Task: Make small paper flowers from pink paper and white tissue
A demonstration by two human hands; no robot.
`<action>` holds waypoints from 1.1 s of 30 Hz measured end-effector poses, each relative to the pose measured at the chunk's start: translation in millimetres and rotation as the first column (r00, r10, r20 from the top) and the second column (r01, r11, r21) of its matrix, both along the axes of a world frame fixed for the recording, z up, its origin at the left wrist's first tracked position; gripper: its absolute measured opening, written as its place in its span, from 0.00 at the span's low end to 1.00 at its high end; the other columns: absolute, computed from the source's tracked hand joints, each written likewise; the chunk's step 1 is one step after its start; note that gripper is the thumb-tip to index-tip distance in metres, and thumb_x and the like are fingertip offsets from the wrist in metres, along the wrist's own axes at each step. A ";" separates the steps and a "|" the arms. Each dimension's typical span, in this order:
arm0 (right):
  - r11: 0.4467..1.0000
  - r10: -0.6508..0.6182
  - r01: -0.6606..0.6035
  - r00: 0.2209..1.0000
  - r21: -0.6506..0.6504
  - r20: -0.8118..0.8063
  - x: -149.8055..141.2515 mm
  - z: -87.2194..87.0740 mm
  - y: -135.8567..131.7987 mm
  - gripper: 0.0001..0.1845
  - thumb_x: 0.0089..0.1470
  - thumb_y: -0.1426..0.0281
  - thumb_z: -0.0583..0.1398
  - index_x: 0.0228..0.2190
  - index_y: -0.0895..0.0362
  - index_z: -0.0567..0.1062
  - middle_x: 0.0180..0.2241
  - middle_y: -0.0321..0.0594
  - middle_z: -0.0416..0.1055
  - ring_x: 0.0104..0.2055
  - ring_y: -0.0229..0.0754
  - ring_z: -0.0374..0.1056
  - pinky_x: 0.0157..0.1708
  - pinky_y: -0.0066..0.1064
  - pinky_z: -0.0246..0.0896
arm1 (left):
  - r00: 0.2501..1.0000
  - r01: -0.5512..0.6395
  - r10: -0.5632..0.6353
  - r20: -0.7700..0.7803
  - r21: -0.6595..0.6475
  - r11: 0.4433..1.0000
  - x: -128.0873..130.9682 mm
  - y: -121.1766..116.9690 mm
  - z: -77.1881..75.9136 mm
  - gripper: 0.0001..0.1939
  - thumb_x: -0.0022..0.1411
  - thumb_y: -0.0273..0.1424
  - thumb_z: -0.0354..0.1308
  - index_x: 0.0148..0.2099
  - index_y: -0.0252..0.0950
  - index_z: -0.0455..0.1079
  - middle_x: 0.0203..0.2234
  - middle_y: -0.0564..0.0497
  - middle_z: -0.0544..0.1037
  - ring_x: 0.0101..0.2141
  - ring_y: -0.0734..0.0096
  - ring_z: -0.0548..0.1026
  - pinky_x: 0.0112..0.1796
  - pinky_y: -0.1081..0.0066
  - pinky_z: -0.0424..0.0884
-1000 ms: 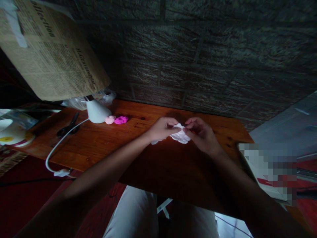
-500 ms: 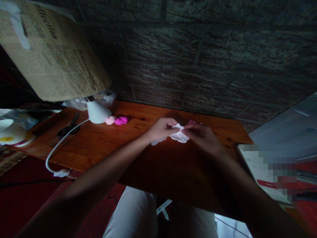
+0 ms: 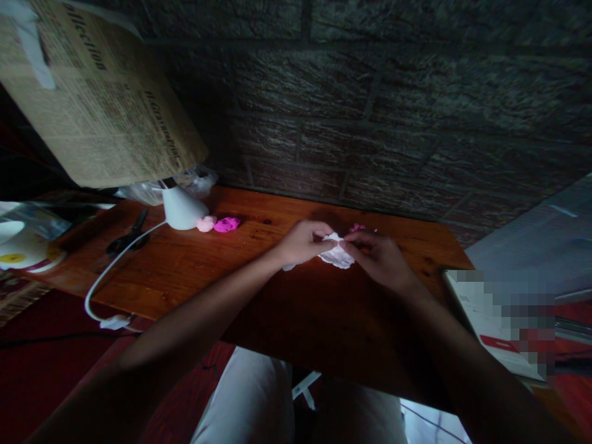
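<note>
A crumpled pale pink-white piece of paper (image 3: 337, 256), with a wavy edge, is held just above the table between both hands. My left hand (image 3: 303, 242) pinches its upper left edge between thumb and fingers. My right hand (image 3: 377, 253) pinches the same paper at its upper right edge, the thumb in front. Another pale scrap shows below my left hand, mostly covered by it. Behind my right hand lies a small pink crumpled piece (image 3: 357, 229), partly hidden by the fingers.
At the left of the wooden table (image 3: 259, 314) stands a lamp with a white base (image 3: 182, 208) and newsprint shade (image 3: 115, 105). Beside it sit a pale pink ball (image 3: 206, 224), a magenta ball (image 3: 226, 225) and black scissors (image 3: 129, 239). A brick wall (image 3: 342, 111) rises behind.
The lower part of the paper has shifted slightly down and to the right and looks a little more spread. Both hands keep their pinch in nearly the same place.
</note>
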State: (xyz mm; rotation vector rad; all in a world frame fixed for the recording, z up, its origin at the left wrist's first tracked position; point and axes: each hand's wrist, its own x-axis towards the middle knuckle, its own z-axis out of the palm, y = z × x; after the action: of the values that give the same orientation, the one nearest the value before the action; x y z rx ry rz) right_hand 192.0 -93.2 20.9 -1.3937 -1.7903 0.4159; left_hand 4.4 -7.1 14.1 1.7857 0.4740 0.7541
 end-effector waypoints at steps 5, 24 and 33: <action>1.000 -0.003 0.002 1.000 0.029 0.030 -2.3 3.6 -1.2 0.12 0.60 0.62 0.59 0.33 0.53 0.81 0.33 0.42 0.81 0.35 0.46 0.76 0.37 0.36 0.70 | 1.000 -0.016 0.015 0.012 0.006 1.000 -0.1 -0.9 2.3 0.07 0.57 0.32 0.62 0.32 0.31 0.72 0.25 0.52 0.74 0.26 0.79 0.70 0.27 0.77 0.64; 0.992 -0.103 0.091 0.985 -0.084 -0.139 0.5 -9.5 4.7 0.15 0.56 0.57 0.62 0.33 0.54 0.83 0.32 0.40 0.80 0.39 0.48 0.75 0.41 0.38 0.70 | 0.995 -0.098 0.099 0.008 0.179 0.979 0.9 1.7 -2.7 0.07 0.62 0.30 0.60 0.38 0.31 0.75 0.33 0.48 0.79 0.33 0.75 0.75 0.35 0.75 0.70; 0.993 -0.117 0.118 0.992 -0.014 0.047 -4.2 -3.5 -0.6 0.12 0.57 0.61 0.61 0.34 0.52 0.83 0.32 0.40 0.82 0.31 0.46 0.75 0.34 0.36 0.67 | 0.993 -0.095 0.108 -0.041 0.239 0.966 1.5 3.6 -8.2 0.07 0.64 0.28 0.57 0.39 0.31 0.75 0.34 0.48 0.80 0.33 0.74 0.75 0.36 0.74 0.70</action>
State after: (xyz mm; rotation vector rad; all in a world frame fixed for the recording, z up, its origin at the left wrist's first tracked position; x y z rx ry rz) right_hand 187.7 -93.9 17.4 -1.5230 -1.7349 0.3394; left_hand 5.9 -3.5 5.9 2.0200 0.5326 0.8646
